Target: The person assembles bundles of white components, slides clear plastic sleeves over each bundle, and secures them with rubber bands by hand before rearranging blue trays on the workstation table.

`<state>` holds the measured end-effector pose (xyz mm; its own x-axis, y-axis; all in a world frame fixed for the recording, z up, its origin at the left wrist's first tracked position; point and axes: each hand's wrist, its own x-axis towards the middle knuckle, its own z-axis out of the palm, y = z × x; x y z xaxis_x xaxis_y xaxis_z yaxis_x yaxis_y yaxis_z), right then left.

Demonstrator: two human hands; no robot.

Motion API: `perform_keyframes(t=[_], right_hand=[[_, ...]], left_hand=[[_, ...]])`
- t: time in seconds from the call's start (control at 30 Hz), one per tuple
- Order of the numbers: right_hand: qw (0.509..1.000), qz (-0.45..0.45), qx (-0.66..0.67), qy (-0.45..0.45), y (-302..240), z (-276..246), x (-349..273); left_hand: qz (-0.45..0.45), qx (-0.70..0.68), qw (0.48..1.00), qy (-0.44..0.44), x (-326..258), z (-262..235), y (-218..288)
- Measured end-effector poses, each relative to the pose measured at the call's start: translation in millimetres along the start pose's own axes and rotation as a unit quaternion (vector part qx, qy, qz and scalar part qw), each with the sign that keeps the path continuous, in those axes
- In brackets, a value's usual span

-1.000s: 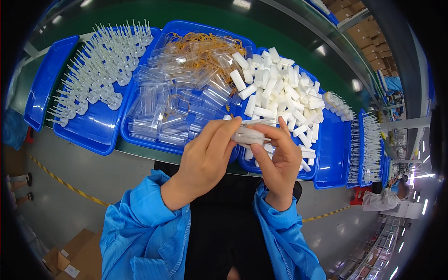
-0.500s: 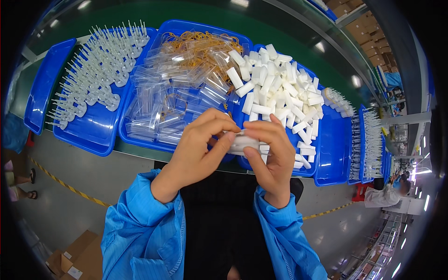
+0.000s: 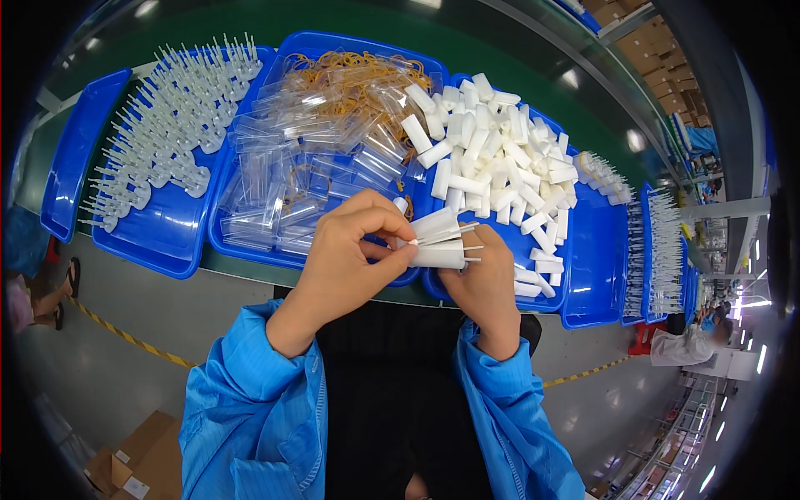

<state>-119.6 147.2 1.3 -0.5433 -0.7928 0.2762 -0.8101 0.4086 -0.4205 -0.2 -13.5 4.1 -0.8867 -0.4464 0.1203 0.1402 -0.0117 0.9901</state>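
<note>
Above the front edge of the trays, both hands meet around a small cluster of white block-like pieces [image 3: 438,254] with several thin pale prongs sticking out on its right side. My left hand [image 3: 346,258] pinches the cluster's left end between thumb and fingers. My right hand [image 3: 482,283] closes on its right end from below and behind; some of its fingertips are hidden by the white pieces. Just behind the hands lie a tray of clear plastic sleeves [image 3: 267,179] with yellow-brown rubber bands [image 3: 350,79] and a heap of loose white blocks [image 3: 500,158].
At the left, a blue tray [image 3: 154,250] carries rows of translucent pronged parts [image 3: 167,125], beside another blue tray [image 3: 62,192]. More blue trays [image 3: 592,283] with pronged parts [image 3: 667,258] run along the right. Cardboard boxes [image 3: 146,454] sit on the floor at lower left.
The cluster has turned so that its thin prongs now show, pointing right. My right fingers have moved from its top to behind and below it. My left hand keeps its pinch.
</note>
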Motion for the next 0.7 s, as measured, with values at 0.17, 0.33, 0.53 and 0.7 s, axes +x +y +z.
perform_keyframes(t=[0.17, 0.33, 0.53, 0.7], right_hand=[[0.969, 0.161, 0.181, 0.044, 10.5, -15.8, -4.4], [0.870, 0.141, 0.413, 0.229, -4.4, -39.9, -0.7], [0.863, 0.025, 0.449, 0.228, -32.3, -28.0, 0.7], [0.876, 0.051, 0.404, 0.259, -30.5, -15.1, 6.8]], left_hand=[[0.123, 0.129, 0.982, 0.054, -1.6, 3.6, 5.5], [0.197, 0.209, 0.954, 0.087, -3.2, 7.4, 3.2], [0.232, 0.257, 0.932, 0.109, -4.0, 11.8, 4.0], [0.271, 0.278, 0.911, 0.138, -5.0, 14.2, 8.5]])
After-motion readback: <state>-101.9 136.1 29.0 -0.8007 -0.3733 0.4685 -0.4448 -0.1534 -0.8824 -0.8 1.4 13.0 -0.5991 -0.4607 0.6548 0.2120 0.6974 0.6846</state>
